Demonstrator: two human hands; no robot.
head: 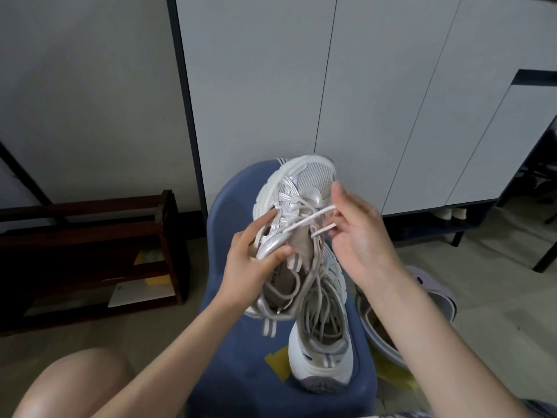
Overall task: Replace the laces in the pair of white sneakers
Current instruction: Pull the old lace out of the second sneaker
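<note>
My left hand (251, 260) grips the side of a white and silver sneaker (298, 191), lifted toe-away above a blue stool (238, 357). A white lace (304, 222) runs taut from the sneaker's eyelets to my right hand (358, 236), which pinches the lace's ends at the fingertips. The second white sneaker (324, 351) stands on the stool below, heel toward me, with loose grey laces (313, 312) hanging over it.
A dark wooden shoe rack (90, 254) stands on the left. Grey cabinet doors (361, 86) fill the wall behind. A lilac clog (434, 288) lies right of the stool. Yellow paper (278, 362) lies on the stool. My bare knee (75, 384) is at lower left.
</note>
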